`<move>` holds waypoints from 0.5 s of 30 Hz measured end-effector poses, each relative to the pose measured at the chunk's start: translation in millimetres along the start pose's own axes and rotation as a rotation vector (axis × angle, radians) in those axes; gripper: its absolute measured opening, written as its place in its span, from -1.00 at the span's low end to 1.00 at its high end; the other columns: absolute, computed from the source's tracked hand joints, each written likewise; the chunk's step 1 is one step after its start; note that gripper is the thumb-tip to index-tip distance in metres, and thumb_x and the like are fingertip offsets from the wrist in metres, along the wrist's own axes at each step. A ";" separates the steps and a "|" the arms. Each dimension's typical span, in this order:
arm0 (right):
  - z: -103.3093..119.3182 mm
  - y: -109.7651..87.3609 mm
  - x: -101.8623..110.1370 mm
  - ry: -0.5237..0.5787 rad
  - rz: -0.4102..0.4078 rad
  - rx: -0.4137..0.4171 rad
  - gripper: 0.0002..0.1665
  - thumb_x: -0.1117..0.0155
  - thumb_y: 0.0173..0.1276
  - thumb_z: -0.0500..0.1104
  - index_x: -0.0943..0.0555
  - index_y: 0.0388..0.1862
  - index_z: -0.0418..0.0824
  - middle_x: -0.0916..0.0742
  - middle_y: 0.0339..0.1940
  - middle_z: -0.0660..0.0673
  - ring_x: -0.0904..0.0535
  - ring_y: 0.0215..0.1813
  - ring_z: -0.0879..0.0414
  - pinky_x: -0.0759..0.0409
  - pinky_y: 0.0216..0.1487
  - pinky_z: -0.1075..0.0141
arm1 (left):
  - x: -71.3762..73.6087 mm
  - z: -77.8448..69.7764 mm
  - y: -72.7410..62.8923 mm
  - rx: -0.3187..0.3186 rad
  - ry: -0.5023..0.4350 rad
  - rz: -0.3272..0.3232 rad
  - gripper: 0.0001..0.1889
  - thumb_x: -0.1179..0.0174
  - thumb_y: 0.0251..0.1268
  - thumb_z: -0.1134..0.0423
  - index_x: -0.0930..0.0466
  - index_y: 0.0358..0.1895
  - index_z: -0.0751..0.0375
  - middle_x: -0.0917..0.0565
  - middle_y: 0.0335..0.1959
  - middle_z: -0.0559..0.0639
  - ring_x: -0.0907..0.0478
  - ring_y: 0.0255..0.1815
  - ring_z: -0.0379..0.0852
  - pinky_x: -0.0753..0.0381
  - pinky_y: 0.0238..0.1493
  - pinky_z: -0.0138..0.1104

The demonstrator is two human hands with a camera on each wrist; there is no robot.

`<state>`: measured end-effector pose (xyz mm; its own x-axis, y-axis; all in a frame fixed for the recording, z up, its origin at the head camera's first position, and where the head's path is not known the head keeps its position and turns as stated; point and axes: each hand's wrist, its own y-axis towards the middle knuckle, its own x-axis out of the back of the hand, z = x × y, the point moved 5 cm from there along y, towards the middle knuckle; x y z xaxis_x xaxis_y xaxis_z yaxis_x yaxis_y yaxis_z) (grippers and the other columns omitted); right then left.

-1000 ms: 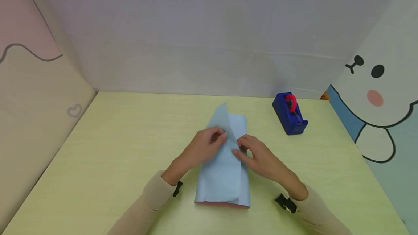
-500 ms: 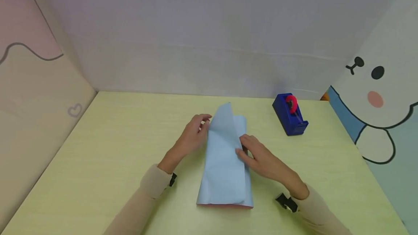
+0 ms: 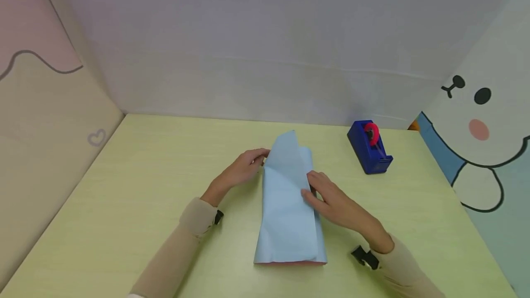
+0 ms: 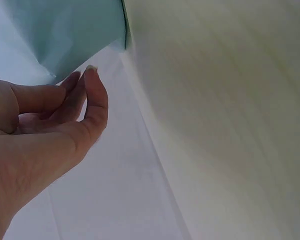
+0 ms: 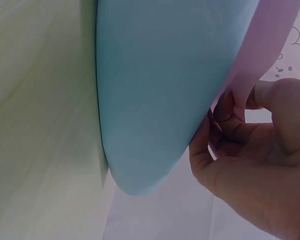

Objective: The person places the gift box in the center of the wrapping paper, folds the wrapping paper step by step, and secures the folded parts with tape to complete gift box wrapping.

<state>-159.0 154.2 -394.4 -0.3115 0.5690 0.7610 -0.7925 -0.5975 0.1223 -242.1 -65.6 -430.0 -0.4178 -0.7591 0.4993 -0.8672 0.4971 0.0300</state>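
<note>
Left hand (image 3: 242,169) has shifted far-left of the blue paper (image 3: 287,210), loosely curled, empty. Right hand (image 3: 335,201) pinches the overlap; apparently mid-fold, next needing alignment.

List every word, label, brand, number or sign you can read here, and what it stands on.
None can be read in any view.
Paper: no print visible.
Dispenser: any lettering is too small to read.
Walls: only drawings, including a heart and cartoon face.
</note>
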 end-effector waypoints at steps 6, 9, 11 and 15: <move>-0.8 0.3 -0.8 0.003 0.001 0.007 -0.75 -0.09 0.64 -0.17 -0.33 -0.32 -0.09 -0.40 -0.32 0.08 -0.36 -0.19 0.03 -0.35 -0.20 0.29 | -3.8 2.5 11.7 0.002 -0.047 0.143 -0.57 0.25 0.68 0.38 -0.42 0.42 0.42 -0.55 0.31 0.21 -0.48 0.20 -0.02 -0.49 0.23 -0.17; -0.9 0.6 -1.7 -0.005 0.002 0.015 -0.74 -0.09 0.64 -0.17 -0.33 -0.33 -0.09 -0.40 -0.34 0.05 -0.35 -0.20 0.02 -0.33 -0.19 0.29 | -4.7 6.2 15.4 0.040 -0.084 0.177 -0.55 0.28 0.69 0.35 -0.41 0.44 0.39 -0.57 0.27 0.16 -0.49 0.08 -0.08 -0.54 0.11 -0.21; -0.6 0.5 -1.7 -0.011 0.002 0.015 -0.73 -0.09 0.64 -0.17 -0.32 -0.33 -0.09 -0.39 -0.34 0.02 -0.34 -0.21 0.01 -0.32 -0.19 0.28 | -5.0 8.6 17.2 0.070 -0.113 0.191 -0.56 0.29 0.70 0.32 -0.43 0.41 0.37 -0.59 0.16 0.14 -0.48 -0.03 -0.07 -0.56 0.01 -0.19; -0.2 -0.2 -0.9 -0.006 -0.003 0.010 -0.73 -0.10 0.64 -0.16 -0.32 -0.33 -0.10 -0.40 -0.34 -0.02 -0.34 -0.21 -0.01 -0.31 -0.19 0.27 | -5.4 11.5 19.8 0.107 -0.142 0.199 -0.60 0.28 0.73 0.25 -0.51 0.26 0.34 -0.57 -0.03 0.09 -0.48 -0.09 -0.08 -0.57 -0.01 -0.20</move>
<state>-158.7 153.9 -395.2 -0.3057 0.5678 0.7643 -0.7884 -0.6010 0.1311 -260.1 -56.5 -442.1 -0.6105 -0.7057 0.3595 -0.7845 0.6013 -0.1519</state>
